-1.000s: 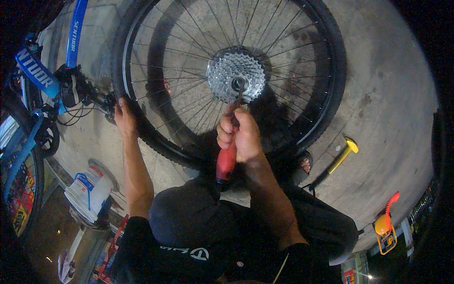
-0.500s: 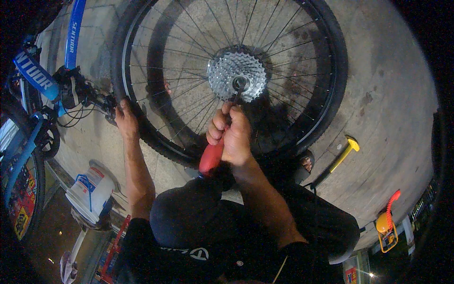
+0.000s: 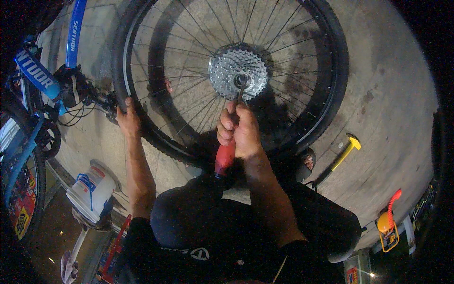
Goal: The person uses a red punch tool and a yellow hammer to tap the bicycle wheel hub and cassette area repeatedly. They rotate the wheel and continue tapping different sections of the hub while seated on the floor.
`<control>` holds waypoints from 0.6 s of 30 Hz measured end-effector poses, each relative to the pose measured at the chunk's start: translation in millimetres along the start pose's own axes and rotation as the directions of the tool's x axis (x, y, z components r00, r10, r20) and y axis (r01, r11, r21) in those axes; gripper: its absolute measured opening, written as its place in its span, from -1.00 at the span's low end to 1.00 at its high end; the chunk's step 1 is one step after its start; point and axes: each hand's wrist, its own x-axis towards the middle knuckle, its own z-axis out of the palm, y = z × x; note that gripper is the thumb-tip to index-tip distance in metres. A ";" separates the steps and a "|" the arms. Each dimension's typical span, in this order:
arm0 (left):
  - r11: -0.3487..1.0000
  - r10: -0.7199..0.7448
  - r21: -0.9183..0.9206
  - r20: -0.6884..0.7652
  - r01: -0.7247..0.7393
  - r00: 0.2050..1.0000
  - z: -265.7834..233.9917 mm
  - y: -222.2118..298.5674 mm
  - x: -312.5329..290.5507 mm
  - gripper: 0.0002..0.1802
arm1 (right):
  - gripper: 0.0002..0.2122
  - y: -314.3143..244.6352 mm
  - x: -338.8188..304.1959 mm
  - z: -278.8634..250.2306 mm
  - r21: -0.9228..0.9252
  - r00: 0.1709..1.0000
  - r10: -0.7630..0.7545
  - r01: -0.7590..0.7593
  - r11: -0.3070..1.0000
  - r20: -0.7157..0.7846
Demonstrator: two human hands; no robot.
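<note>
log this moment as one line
left hand: at tire edge | right hand: gripping red-handled tool | tool shaft: reaching cassette centre

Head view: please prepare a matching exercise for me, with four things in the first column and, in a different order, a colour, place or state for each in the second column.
Column one:
1. Left hand
2. Right hand
3. Cassette
4. Bucket

Column two:
A. silver and toothed
B. white, toward the lower left
C. closed around a red handle
D. at the left side of the tyre

Right pairs: 1-D, 2-C, 3-A, 4-B.
</note>
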 end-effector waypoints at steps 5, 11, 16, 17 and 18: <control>1.000 -0.015 -0.024 0.014 0.016 1.000 1.2 3.9 -1.7 -0.23 | -0.83 -1.1 -3.8 16.9 0.060 0.998 -0.007 0.011 0.998 -0.062; 0.998 0.058 -0.003 -0.001 -0.058 0.998 -0.7 -0.1 -0.4 -0.23 | -0.85 9.7 2.1 24.6 0.075 0.993 -0.076 0.083 0.994 -0.092; 0.995 -0.054 -0.075 0.062 0.059 0.997 -0.7 2.2 0.0 -0.23 | -0.82 6.2 2.3 23.1 -0.016 0.991 -0.074 0.073 0.997 -0.113; 0.998 -0.044 -0.049 0.035 0.045 0.998 -1.0 -3.2 1.5 -0.24 | -0.82 5.9 2.3 16.8 -0.071 0.990 -0.069 0.060 0.996 -0.123; 0.999 -0.033 -0.023 0.010 0.033 0.999 0.1 -6.0 2.2 -0.26 | -0.81 3.9 1.9 13.7 -0.126 0.989 -0.067 0.050 0.991 -0.135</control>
